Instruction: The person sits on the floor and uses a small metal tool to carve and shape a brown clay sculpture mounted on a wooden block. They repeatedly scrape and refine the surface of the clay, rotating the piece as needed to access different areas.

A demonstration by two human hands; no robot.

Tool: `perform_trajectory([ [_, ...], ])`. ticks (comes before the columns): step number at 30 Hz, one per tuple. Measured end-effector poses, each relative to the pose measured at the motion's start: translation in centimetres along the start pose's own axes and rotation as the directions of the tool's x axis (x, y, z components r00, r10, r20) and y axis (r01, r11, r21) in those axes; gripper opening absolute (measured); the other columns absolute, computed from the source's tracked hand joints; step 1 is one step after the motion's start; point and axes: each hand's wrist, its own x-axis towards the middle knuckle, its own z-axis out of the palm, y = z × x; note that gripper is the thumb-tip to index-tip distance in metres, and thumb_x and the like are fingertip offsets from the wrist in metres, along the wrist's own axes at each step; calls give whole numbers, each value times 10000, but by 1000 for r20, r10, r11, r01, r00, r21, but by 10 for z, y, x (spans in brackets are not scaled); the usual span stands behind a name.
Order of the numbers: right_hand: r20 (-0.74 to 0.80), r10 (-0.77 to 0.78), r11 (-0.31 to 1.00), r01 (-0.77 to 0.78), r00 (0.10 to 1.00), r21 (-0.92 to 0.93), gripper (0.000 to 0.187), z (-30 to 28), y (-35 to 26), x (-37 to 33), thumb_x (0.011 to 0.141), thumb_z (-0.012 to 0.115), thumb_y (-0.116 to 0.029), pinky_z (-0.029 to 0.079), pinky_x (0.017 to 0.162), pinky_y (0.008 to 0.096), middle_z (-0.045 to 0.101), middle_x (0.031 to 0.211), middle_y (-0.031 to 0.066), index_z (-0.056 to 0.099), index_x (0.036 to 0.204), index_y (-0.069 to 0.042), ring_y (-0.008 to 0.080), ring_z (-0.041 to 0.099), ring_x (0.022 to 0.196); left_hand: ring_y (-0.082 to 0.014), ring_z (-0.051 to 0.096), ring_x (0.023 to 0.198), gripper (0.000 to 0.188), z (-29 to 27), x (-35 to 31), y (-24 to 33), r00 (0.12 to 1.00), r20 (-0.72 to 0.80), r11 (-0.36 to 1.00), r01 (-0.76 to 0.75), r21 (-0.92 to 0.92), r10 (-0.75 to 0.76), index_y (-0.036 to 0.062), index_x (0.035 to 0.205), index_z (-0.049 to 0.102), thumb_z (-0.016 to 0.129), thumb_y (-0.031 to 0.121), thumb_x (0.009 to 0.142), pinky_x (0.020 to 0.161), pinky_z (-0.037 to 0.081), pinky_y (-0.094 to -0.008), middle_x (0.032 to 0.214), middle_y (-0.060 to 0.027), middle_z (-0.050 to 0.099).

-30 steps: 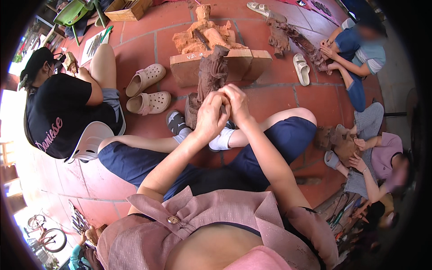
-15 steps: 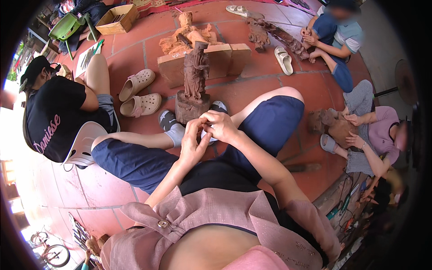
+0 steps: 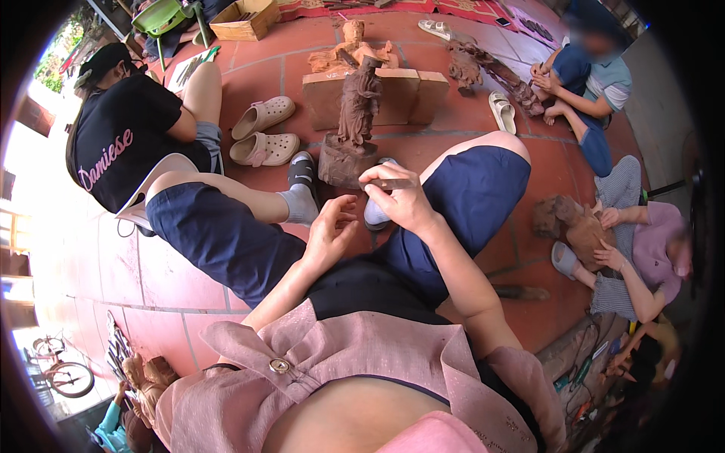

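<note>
Clock centred on the hands, 12 straight ahead of the sitter.

Right hand: closed in a pinch, thumb and fingers on a thin dark tool. Tool is short and flat, long axis roughly 9 to 3, crosswise to the sitter. Part of it is behind the fingers; can't tell which end is the working one.

Left hand: half open, fingers loosely bent toward the right hand, clear gap between the two. No hold on anything that I can see.

Statue: dark brown figure at 12, on a rough base on the floor, just ahead of the sitter's feet. Upright, head end to 12, long axis tipped a touch toward 1 from here. Can't tell which way its face points. Tool is near the base on its 4 o'clock side; can't confirm contact.

Behind the statue at 12: pale block, orange carving at its far side.

Others: clogs at 10 to 11, black-shirted person at 10, pink-topped person at 3 with hands on a brown carving.
</note>
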Motion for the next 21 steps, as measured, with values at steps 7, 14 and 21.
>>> perform_trajectory([
  [7, -33, 13, 998, -11, 999, 70, 147, -25, -14, -6, 852, 647, -38, 464, 564, 281, 592, 757, 82, 679, 996, -40, 160, 589, 616, -198, 630, 971, 397, 1, -13, -1, 1000, 28, 1000, 13, 27, -13, 36, 1234, 517, 609, 7, 849, 822, 521, -316, 1120, -111, 574],
  [14, -166, 95, 981, -64, 982, 184, 146, -44, -14, -3, 862, 679, -84, 484, 615, 234, 641, 798, 55, 703, 993, -24, 123, 629, 709, -152, 615, 984, 377, 1, -17, 8, 996, 81, 998, 21, 62, -26, 28, 1238, 513, 601, 15, 871, 842, 500, -298, 1098, -90, 608],
  [21, -234, 159, 945, -78, 959, 318, 156, -53, -32, 5, 918, 631, -155, 531, 668, 237, 656, 814, 59, 662, 930, -2, 101, 641, 734, -158, 616, 991, 356, 3, -25, 11, 999, -30, 999, 14, -30, -15, 38, 1224, 549, 569, -27, 875, 820, 482, -261, 1106, -89, 606],
])
